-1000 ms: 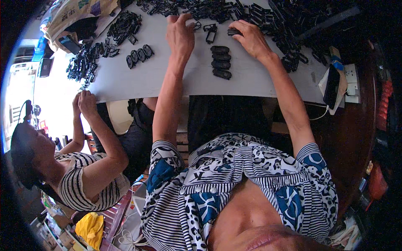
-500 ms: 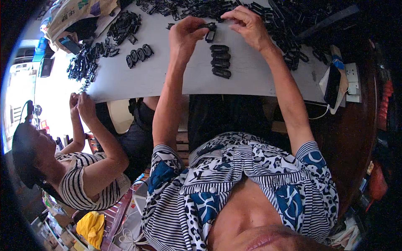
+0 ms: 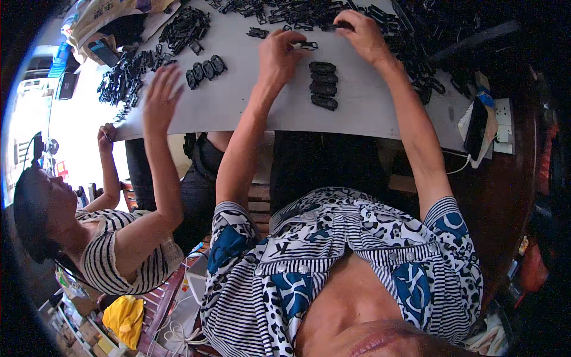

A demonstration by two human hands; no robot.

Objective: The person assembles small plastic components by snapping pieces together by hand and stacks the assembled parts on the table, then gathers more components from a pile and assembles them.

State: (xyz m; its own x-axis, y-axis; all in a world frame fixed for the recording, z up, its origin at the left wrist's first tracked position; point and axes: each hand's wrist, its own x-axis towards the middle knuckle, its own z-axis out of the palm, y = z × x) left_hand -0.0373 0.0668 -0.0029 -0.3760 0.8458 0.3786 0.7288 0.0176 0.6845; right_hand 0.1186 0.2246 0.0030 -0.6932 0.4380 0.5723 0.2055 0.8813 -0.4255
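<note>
The left hand (image 3: 278, 62) is over the far middle of the pale table (image 3: 238, 107), thumb and forefinger brought narrowly together on a small black frame (image 3: 311, 45). The frame is slim and longer than wide, and it lies roughly level, its right end poking out past the fingertips. A pale opening shows through it, edged by a thin dark rim; finer detail is too small to tell.

To the right and a little farther away, the right hand (image 3: 367, 43) has its thumb and fingers closed around a dark piece (image 3: 344, 25). This one looks solid black and short, but the fingers cover much of it and its full shape cannot be told.

Nearer than both hands, between the forearms, four black casings (image 3: 323, 87) lie side by side in a column running from far to near. Each is oblong with blunted ends and matt, with darker recessed patches on top. A similar slanting row of four (image 3: 206, 72) lies to the left. A loose black part (image 3: 257, 33) rests just beyond the left hand, and a heap of black parts (image 3: 309, 13) spreads along the far side. At left, a co-worker in a striped top (image 3: 128, 253) raises one blurred hand.
</note>
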